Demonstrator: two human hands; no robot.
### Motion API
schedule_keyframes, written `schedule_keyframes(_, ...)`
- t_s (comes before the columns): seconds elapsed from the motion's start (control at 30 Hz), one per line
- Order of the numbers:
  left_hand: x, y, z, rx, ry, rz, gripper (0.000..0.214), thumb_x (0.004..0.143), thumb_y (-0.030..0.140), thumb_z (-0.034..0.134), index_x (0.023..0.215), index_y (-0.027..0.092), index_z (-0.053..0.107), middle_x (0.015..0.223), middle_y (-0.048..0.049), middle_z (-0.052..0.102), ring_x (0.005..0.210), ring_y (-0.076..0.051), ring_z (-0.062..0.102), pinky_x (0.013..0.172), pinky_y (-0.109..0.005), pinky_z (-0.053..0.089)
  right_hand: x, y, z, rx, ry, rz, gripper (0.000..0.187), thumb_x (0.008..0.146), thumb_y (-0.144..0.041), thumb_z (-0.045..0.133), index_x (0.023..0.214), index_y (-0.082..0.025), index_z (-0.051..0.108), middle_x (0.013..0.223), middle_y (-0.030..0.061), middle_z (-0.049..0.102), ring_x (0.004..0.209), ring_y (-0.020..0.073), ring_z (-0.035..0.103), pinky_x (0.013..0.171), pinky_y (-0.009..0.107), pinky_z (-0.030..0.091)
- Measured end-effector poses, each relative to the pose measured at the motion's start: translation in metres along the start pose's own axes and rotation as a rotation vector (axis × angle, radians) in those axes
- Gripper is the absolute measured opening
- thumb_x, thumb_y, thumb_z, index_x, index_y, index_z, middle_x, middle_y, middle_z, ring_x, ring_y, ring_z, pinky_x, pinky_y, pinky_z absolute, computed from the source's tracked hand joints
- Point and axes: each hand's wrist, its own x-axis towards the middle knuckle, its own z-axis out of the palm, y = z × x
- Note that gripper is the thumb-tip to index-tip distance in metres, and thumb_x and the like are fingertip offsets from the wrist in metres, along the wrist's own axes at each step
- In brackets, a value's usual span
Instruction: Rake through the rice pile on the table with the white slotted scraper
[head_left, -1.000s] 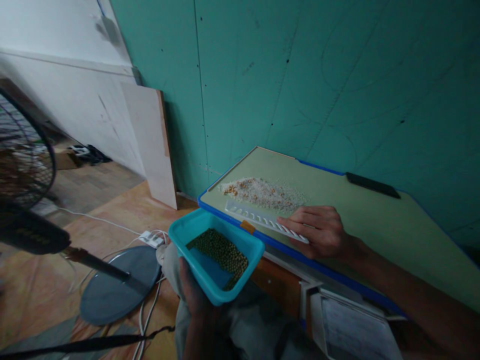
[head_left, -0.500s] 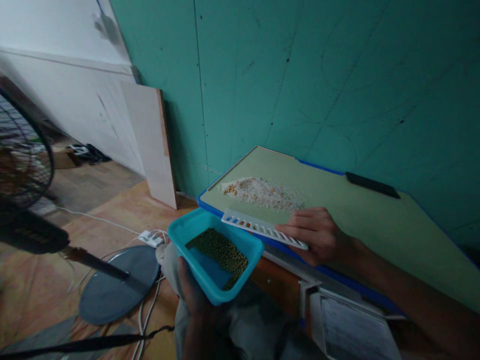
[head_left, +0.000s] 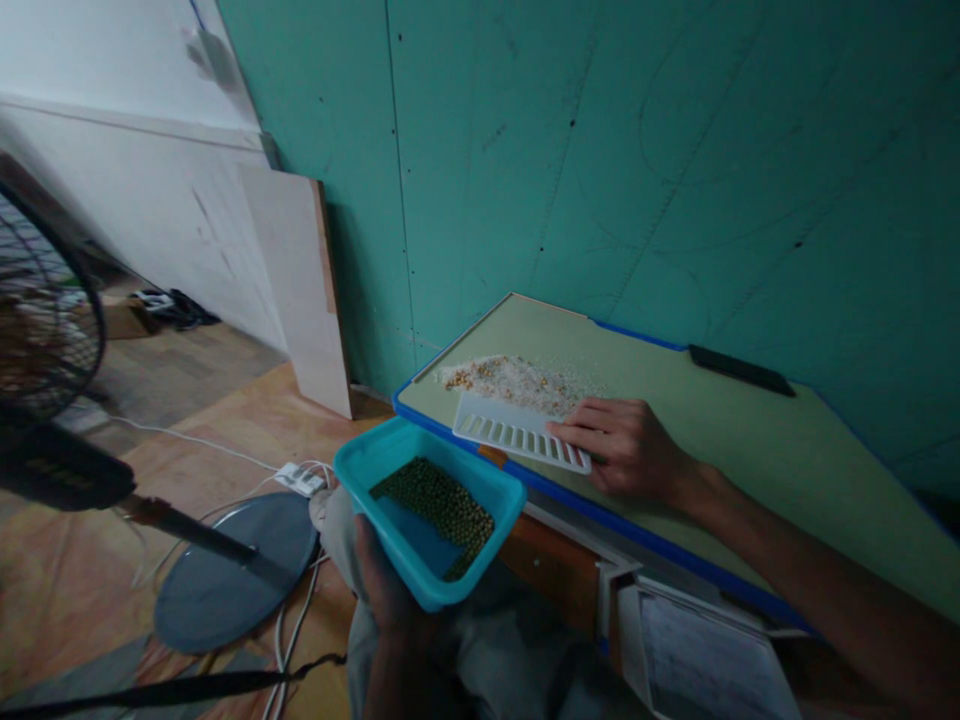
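Note:
My left hand (head_left: 386,580) grips the near-left side of a turquoise plastic basin (head_left: 356,470), tilted over my lap beside the table edge. Green beans (head_left: 442,500) and some paler ones lie inside it. In my right hand (head_left: 626,445) is a white slotted plastic strip (head_left: 517,430), pinched at its right end and slanted over the near edge of the tabletop (head_left: 720,440). Just behind the strip spreads a heap of white grains (head_left: 517,378), with orange-yellow kernels (head_left: 461,380) mixed in, mostly at its left end.
A green wall (head_left: 487,150) stands behind the table. A black bar (head_left: 739,370) lies along the far table edge. To my left is a fan (head_left: 45,310) with a round base (head_left: 225,580); a power strip (head_left: 300,478) and cables lie nearby. A pale board (head_left: 300,290) leans on the wall.
My right hand has moved the slotted strip slightly away from me, onto the tabletop against the grain heap, and its flat face now shows more. My left hand and the basin stay nearly still.

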Motion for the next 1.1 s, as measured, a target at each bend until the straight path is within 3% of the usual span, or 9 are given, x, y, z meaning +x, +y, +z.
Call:
schedule_keyframes(0.23, 0.000, 0.001, -0.004, 0.017, -0.068, -0.030, 0.053, 0.091, 0.064, 0.063, 0.131, 0.030, 0.072, 0.116, -0.0064, 0.082, 0.134, -0.032, 0.062, 0.108, -0.043, 0.053, -0.004, 0.003, 0.004, -0.062, -0.043, -0.008, 0.030, 0.091, -0.013, 0.059, 0.116, -0.015, 0.075, 0.089, 0.0065, 0.076, 0.081, 0.0192, 0.067, 0.065, 0.031, 0.048)
schedule_keyframes(0.47, 0.004, -0.001, -0.006, 0.054, -0.003, 0.026, 0.046, 0.093, 0.063, 0.061, 0.127, 0.035, 0.074, 0.116, -0.0022, 0.082, 0.144, -0.029, 0.051, 0.111, -0.040, 0.049, -0.002, 0.000, 0.000, -0.160, -0.084, 0.004, 0.031, 0.091, -0.007, 0.058, 0.115, -0.011, 0.075, 0.090, 0.0081, 0.076, 0.080, 0.0201, 0.066, 0.059, 0.031, 0.042)
schedule_keyframes(0.67, -0.001, 0.001, 0.002, 0.002, 0.045, 0.032, 0.041, 0.097, 0.057, 0.059, 0.124, 0.032, 0.076, 0.112, -0.0018, 0.082, 0.140, -0.028, 0.056, 0.114, -0.039, 0.046, 0.002, -0.004, 0.000, -0.242, -0.062, -0.007, 0.029, 0.096, -0.007, 0.055, 0.117, -0.013, 0.074, 0.086, 0.0055, 0.076, 0.078, 0.0186, 0.065, 0.055, 0.031, 0.039)
schedule_keyframes(0.8, -0.001, 0.002, 0.000, 0.011, 0.014, -0.035, 0.044, 0.098, 0.059, 0.055, 0.126, 0.033, 0.075, 0.114, -0.0027, 0.082, 0.136, -0.029, 0.060, 0.111, -0.040, 0.049, 0.004, -0.006, 0.001, -0.262, -0.050, -0.008, 0.026, 0.098, -0.008, 0.055, 0.115, -0.013, 0.074, 0.084, 0.0046, 0.075, 0.077, 0.0179, 0.065, 0.056, 0.032, 0.039)
schedule_keyframes(0.9, 0.002, 0.001, -0.005, 0.033, -0.035, -0.012, 0.045, 0.096, 0.061, 0.056, 0.129, 0.035, 0.074, 0.118, -0.0016, 0.081, 0.137, -0.030, 0.059, 0.110, -0.041, 0.051, 0.005, -0.006, 0.001, -0.256, -0.039, -0.007, 0.027, 0.099, -0.007, 0.054, 0.116, -0.010, 0.074, 0.085, 0.0058, 0.075, 0.077, 0.0187, 0.065, 0.057, 0.033, 0.042)
schedule_keyframes(1.1, 0.002, 0.000, -0.005, 0.016, 0.010, 0.032, 0.043, 0.093, 0.059, 0.064, 0.125, 0.033, 0.076, 0.115, -0.0017, 0.082, 0.141, -0.029, 0.055, 0.114, -0.039, 0.046, 0.006, -0.007, -0.003, -0.276, -0.031, 0.001, 0.027, 0.102, -0.011, 0.053, 0.121, -0.009, 0.072, 0.088, 0.0063, 0.077, 0.078, 0.0180, 0.064, 0.060, 0.032, 0.043)
